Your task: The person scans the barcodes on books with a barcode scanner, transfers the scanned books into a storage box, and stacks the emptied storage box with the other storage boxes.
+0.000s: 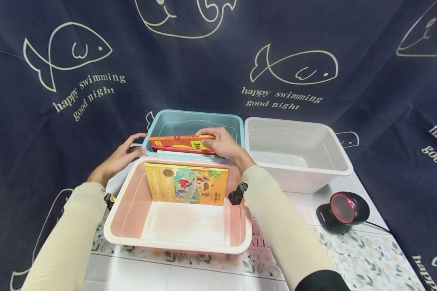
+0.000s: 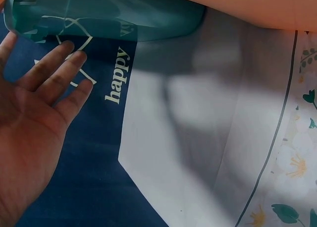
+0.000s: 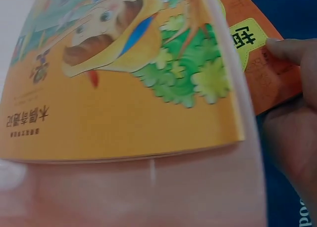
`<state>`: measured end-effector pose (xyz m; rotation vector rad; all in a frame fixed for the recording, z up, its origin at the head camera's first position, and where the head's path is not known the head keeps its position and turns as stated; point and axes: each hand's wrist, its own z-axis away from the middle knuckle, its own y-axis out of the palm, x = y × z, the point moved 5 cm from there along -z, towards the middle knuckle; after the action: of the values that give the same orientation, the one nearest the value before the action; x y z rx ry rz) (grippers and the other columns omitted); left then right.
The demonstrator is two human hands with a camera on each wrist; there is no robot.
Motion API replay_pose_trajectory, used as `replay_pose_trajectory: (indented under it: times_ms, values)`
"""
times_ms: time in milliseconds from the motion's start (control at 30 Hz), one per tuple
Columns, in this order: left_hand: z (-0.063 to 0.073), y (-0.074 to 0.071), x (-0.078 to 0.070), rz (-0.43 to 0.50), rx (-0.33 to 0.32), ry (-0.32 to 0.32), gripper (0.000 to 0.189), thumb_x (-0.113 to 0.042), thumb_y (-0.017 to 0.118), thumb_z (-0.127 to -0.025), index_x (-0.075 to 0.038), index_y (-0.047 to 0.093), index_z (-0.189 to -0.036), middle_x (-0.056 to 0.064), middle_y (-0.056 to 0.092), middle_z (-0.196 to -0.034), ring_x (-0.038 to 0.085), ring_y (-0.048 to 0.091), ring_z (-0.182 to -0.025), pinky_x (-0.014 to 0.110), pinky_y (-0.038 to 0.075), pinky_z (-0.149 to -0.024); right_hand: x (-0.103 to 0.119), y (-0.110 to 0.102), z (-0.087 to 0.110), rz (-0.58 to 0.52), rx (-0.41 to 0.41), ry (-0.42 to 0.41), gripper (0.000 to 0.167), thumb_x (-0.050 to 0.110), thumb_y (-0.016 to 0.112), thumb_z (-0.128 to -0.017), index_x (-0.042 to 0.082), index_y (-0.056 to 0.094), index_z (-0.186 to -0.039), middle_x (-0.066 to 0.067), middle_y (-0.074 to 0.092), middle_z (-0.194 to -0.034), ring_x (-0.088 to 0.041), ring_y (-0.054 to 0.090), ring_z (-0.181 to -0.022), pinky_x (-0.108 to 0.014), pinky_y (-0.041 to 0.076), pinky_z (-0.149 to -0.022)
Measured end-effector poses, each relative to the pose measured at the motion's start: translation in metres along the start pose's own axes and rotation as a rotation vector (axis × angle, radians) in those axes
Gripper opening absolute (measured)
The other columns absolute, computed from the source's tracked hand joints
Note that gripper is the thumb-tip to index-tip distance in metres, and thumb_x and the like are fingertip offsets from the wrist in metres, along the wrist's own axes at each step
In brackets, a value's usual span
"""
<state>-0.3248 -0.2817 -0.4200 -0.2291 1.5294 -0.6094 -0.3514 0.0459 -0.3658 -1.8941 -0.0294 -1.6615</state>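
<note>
My right hand [image 1: 222,141] pinches an orange book [image 1: 172,142] near its right end, thumb on the front cover. The book stands upright in the blue bin [image 1: 204,117], behind a red-edged book [image 1: 182,150]. In the right wrist view, the thumb lies beside the yellow label on the orange cover [image 3: 270,85]. At the blue bin's left end, my left hand [image 1: 121,157] has its fingertips at the rim. The left wrist view shows that hand [image 2: 34,118] with its palm turned up and fingers extended toward the bin wall [image 2: 163,19].
Nearest me is a pink bin [image 1: 125,214]; a yellow picture book [image 1: 189,184] leans against its far wall. A grey-white bin [image 1: 335,161] stands right of the blue one. Farther right sits a black device with a red ring [image 1: 344,208], its cable trailing right. A dark curtain [image 1: 211,72] hangs behind.
</note>
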Motion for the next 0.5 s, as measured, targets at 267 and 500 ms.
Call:
replay_pose_trajectory:
  times_ms: [267, 500]
  values:
    - [0.0003, -0.0002, -0.0011, -0.015, -0.006, 0.0, 0.065, -0.034, 0.055, -0.106, -0.032, 0.022, -0.163, 0.023, 0.056, -0.149, 0.001, 0.056, -0.121, 0.054, 0.04, -0.116, -0.0097, 0.0045, -0.004, 0.069, 0.004, 0.037, 0.023, 0.012, 0.064, -0.099, 0.02, 0.076, -0.117, -0.002, 0.071, -0.124, -0.019, 0.063, -0.11, -0.038, 0.05, -0.099]
    - [0.0001, -0.0017, 0.0002, -0.002, 0.0, 0.003, 0.066, -0.033, 0.055, -0.106, -0.03, 0.022, -0.163, 0.023, 0.057, -0.148, -0.008, 0.057, -0.113, 0.044, 0.043, -0.113, -0.0111, 0.0094, -0.0077, 0.12, 0.055, 0.088, 0.023, 0.006, 0.065, -0.096, 0.017, 0.078, -0.112, -0.005, 0.075, -0.118, -0.02, 0.067, -0.101, -0.034, 0.052, -0.089]
